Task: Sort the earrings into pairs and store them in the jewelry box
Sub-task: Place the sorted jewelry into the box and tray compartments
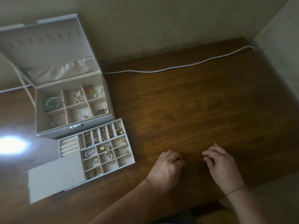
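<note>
The person is showing two bare forearms, with no sleeve reaching either wrist. The left hand [167, 168] is wearing nothing that I can make out. The right hand [222, 165] is wearing a thin dark string bracelet [235, 190], lying as a single fine line across the wrist. Both hands are looking blurred, so finer details are escaping me.

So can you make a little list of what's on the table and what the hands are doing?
table: brown wood
jewelry box: grey, lid open
tray: pulled out in front of the box, many compartments hold earrings
cable: white, along the back edge
left hand: fingers curled, resting on the table
right hand: pinches a small gold earring
loose earring: gold, beyond the right hand
</note>
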A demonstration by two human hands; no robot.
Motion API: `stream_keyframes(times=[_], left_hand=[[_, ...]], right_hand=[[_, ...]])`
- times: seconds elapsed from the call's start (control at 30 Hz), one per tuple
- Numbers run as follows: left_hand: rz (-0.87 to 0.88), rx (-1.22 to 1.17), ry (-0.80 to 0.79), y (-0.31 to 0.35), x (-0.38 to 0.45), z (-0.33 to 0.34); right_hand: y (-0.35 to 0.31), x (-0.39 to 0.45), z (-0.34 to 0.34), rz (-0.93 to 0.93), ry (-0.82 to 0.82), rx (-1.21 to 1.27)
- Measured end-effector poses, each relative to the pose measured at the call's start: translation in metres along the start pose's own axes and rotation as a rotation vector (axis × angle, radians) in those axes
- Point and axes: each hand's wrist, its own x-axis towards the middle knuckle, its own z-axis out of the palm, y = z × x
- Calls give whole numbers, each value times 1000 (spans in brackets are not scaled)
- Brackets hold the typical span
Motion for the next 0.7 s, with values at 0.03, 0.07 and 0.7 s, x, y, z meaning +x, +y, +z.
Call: stream_keyframes(times=[0.03,0.07,0.7], left_hand=[[10,6,6,-3,-3,-1],[14,5,-2,-6,-5,-2],[-606,266,598,-107,-146,-110]], right_hand=[[-4,-1,1,-6,5,-10],[-8,-1,2,-13,9,-8],[-228,8,34,-515,-172,585]])
